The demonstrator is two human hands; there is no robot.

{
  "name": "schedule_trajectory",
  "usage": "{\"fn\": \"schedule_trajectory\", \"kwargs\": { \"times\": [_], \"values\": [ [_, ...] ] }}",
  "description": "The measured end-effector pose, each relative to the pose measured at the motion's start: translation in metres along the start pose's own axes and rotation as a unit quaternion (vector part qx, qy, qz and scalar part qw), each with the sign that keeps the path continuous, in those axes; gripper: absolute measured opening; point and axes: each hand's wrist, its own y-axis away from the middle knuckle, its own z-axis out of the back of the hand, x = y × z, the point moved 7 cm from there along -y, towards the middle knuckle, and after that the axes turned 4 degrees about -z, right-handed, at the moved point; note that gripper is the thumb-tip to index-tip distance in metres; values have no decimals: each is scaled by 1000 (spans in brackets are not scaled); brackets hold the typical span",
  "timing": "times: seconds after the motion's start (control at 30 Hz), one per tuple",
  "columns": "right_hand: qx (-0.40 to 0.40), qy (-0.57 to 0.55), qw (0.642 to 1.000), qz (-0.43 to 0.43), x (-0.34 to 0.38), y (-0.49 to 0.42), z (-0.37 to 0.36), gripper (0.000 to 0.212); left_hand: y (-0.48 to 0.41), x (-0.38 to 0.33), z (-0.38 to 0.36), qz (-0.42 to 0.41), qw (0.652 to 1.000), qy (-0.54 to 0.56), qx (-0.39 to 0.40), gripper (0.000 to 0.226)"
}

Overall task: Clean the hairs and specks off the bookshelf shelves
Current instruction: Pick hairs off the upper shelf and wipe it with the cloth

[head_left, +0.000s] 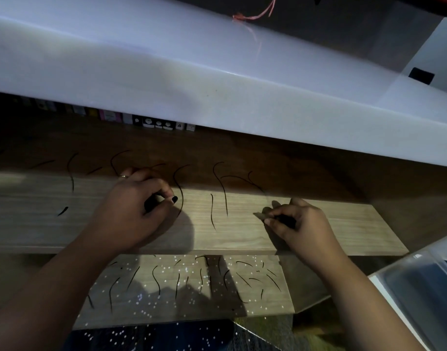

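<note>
- Dim room, light reaching only the front of a light wood-grain upper shelf [318, 231]; deep brown shadow toward its back.
- Overhead, glossy white top slab [217, 79] of the bookshelf, slanting across the view, with a pink thread [255, 15] lying on it.
- Under the slab at the dark back, row of small book spines [151, 122], upright and side by side.
- Below and nearer, light wood-grain lower shelf [268, 307], strewn with tiny white specks [164, 269] and short dark hairs [154, 276].
- Far right, translucent plastic bin [419, 287], beside the shelf end.
- Across the upper shelf, long curved black hairs [211, 211], loose, running from the shadowed back to the lit front, most of them behind and between the two hands; one short thick strand [63, 211] well off to the left.
- Left hand [131, 211] resting on the upper shelf left of centre, fingers curled, thumb and fingertips pinching a black tuft [151, 201]; gold ring [123, 176] on one finger, dark polish on the thumbnail; one long hair curving just beside the thumb.
- Right hand [300, 224] resting on the same shelf toward the right, fingers curled, tips pinching a second black tuft [284, 220] low against the wood; nearest loose hairs just to its left.
- Hands apart, with two long hairs on the bare wood between them.
</note>
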Motion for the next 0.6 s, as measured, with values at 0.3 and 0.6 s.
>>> {"fn": "schedule_trajectory", "kwargs": {
  "times": [0.3, 0.6],
  "values": [
    [40, 63, 992, -107, -20, -83, -7, 26, 0, 1, 3, 16, 1000, 7, 3, 37],
    [20, 65, 997, -44, -11, -35, 0, 23, 1, 2, 3, 6, 1000, 20, -9, 31]
  ]
}}
